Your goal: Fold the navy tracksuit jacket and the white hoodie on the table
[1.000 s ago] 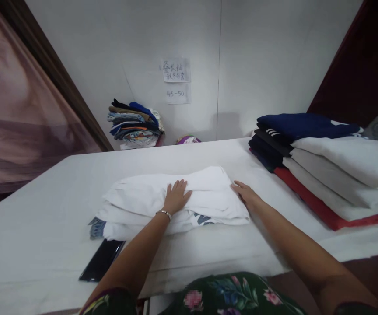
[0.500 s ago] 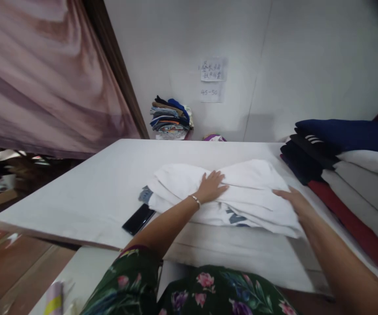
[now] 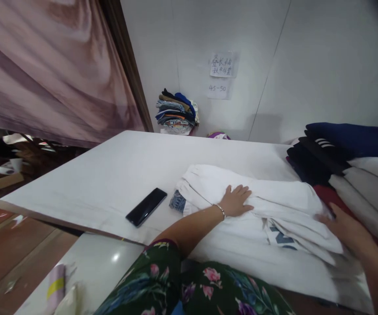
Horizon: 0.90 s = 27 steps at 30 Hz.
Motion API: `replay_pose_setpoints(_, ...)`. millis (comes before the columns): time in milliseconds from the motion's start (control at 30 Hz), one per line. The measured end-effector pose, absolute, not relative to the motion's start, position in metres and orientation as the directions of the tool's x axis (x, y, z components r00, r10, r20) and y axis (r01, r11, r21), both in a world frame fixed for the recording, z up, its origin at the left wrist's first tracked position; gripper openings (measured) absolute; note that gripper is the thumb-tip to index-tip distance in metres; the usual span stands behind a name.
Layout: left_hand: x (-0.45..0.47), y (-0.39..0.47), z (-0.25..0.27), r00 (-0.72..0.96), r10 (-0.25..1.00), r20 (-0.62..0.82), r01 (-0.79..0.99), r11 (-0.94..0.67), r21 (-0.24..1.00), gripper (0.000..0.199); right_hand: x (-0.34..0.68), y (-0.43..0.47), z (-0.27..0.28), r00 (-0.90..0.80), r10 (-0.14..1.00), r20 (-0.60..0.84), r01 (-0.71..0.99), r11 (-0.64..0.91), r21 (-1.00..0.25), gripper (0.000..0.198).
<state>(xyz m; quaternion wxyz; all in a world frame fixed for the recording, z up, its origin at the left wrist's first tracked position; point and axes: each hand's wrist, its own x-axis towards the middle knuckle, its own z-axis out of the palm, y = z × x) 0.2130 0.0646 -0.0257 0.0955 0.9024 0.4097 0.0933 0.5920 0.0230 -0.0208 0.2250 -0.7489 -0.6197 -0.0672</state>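
Note:
A folded white garment with dark blue print at its front edge lies across the near part of the table. My left hand rests flat on top of it, fingers spread. At the garment's right end is my right hand, thumb and forefinger apart, slightly blurred; its other fingers are hidden. A bit of blue denim-like cloth sticks out at the garment's left end. Beneath the garment, more white cloth reaches toward the table's front edge. A black phone lies on the table left of the garment.
Stacked folded clothes, navy, black, red and light grey, including a grey piece, stand at the right. Another clothes pile sits beyond the white table. A pink curtain hangs left. Paper notes are on the wall.
The white garment has slid right with both my hands, opening a gap from the phone. The view has shifted slightly. My left hand stays flat on the cloth.

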Motion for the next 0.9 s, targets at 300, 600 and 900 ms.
replay_pose_setpoints(300,0.207,0.065,-0.026,0.652,0.748,0.123,0.714,-0.661,0.230,0.062,0.463,0.050,-0.007,-0.282,0.863,0.420,0.926,0.359,-0.114,0.055)
replay_pose_setpoints(600,0.201,0.068,-0.027,0.625,0.767,0.146,0.739,-0.642,0.203,0.059,0.459,0.047,-0.033,-0.229,0.959,0.166,0.877,0.277,-0.392,0.054)
replay_pose_setpoints(900,0.205,0.069,-0.010,0.603,0.776,0.186,0.749,-0.631,0.202,0.053,0.505,-0.056,0.015,0.063,0.876,0.478,0.799,0.243,-0.550,0.031)
